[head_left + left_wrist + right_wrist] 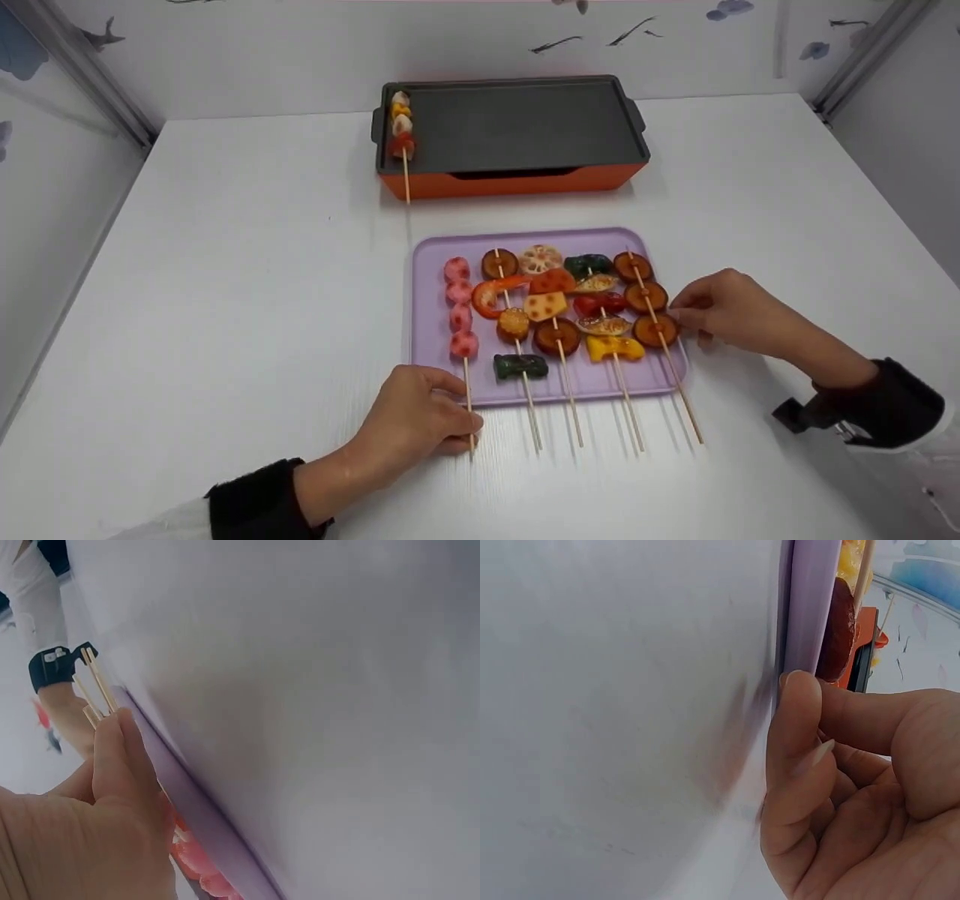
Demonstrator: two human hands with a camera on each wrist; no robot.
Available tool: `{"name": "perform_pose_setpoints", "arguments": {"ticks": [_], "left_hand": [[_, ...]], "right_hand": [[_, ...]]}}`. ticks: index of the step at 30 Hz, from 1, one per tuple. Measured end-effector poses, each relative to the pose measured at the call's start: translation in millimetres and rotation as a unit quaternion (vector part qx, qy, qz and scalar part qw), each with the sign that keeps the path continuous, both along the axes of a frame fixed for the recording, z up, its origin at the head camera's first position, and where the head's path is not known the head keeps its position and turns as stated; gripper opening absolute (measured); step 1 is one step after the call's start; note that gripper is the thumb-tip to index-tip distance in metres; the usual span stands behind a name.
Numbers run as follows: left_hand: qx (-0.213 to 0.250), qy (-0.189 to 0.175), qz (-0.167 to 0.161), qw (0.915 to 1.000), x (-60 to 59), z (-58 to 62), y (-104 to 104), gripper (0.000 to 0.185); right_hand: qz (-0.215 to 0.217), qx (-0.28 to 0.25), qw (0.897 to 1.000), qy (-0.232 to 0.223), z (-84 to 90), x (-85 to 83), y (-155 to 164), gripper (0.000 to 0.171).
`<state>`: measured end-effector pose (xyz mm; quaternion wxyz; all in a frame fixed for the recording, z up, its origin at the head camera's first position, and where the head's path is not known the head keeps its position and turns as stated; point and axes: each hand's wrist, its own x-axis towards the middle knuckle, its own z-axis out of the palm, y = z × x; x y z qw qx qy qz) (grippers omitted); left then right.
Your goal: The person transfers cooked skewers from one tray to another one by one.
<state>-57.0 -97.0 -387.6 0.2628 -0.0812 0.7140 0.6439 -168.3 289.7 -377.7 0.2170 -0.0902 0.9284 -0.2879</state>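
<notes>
A lilac tray (432, 322) carries several skewers, their sticks jutting past its near edge. My left hand (416, 412) pinches the stick of the leftmost skewer, one with pink balls (463, 344), by the tray's front left corner. In the left wrist view, stick ends show beyond the fingertips. At the tray's right side, my right hand (739, 315) has thumb and forefinger on the rim, pinching it in the right wrist view. Beside those fingers lies a skewer of brown round slices (655, 330). Between the outer skewers lie ones with shrimp and corn (514, 324), lotus root (540, 259) and peppers (615, 348).
Behind the tray stands an orange grill with a dark flat plate (517, 124). One skewer (403, 125) lies on its left end, stick overhanging the front. White table (247, 262) surrounds both, with patterned panels (285, 56) at the back and sides.
</notes>
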Motion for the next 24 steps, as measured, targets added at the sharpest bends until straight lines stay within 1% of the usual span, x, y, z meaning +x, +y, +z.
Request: {"name": "perform_pose_setpoints", "arguments": {"ticks": [7,11,17,24], "left_hand": [[-0.019,0.028,-0.031,0.9989,-1.3,1.3,-1.7,0.040],[-0.035,0.041,-0.046,0.9975,-3.2,1.3,-4.7,0.040],[-0.045,0.049,-0.050,0.9965,-4.6,1.1,-4.9,0.041],[-0.047,0.046,-0.059,0.9961,-6.9,4.6,-4.9,0.043]], "right_hand": [[-0.001,-0.004,1.000,-0.004,-0.4,-0.4,1.2,0.017],[-0.003,-0.003,1.000,-0.005,-0.1,-0.7,0.6,0.018],[0.001,-0.008,1.000,0.000,-1.4,-0.3,0.6,0.018],[0.001,-0.012,1.000,-0.002,-1.3,0.3,-0.2,0.019]]}}
